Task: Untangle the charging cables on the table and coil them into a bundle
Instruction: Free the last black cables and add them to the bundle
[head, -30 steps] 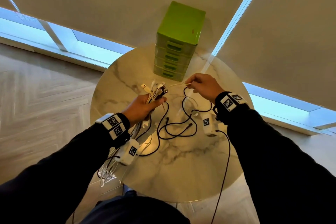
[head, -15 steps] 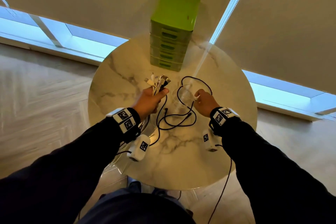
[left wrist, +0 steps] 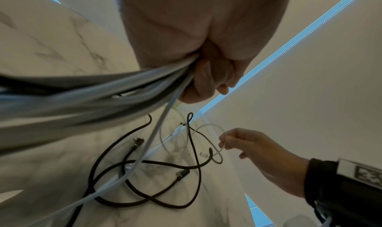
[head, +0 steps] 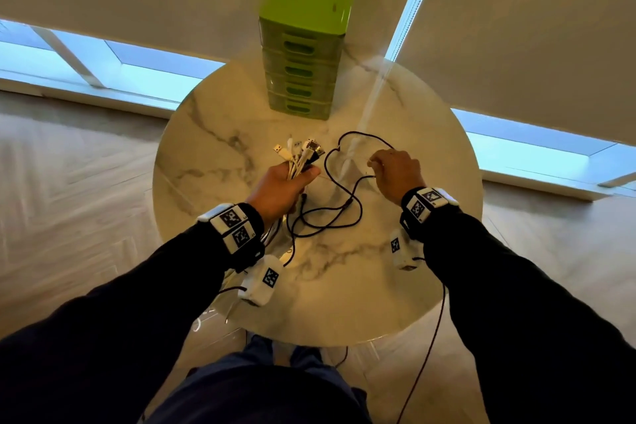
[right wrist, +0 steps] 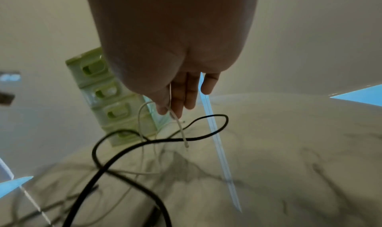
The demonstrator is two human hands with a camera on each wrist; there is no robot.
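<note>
My left hand (head: 282,184) grips a bundle of white and dark charging cables (head: 298,157); their plugs fan out above the fist and the tails hang off the table edge. In the left wrist view the bundle (left wrist: 107,90) runs out of the fist. A black cable (head: 330,213) lies in loose loops on the round marble table (head: 206,162) between my hands. My right hand (head: 392,172) pinches a thin white cable (right wrist: 181,130) just above the table; its free end dangles over the black cable (right wrist: 124,150). That white cable (left wrist: 221,148) loops back toward the bundle.
A green stack of small drawers (head: 306,34) stands at the table's far side, just beyond the cables. Behind it hang blinds above a low window strip (head: 137,69). Wooden floor surrounds the table. My legs (head: 261,385) are at the near edge.
My right hand came back toward me and down to the table, then shifted right, still pinching the thin white cable. My left hand kept its grip on the bundle and stayed roughly in place.
</note>
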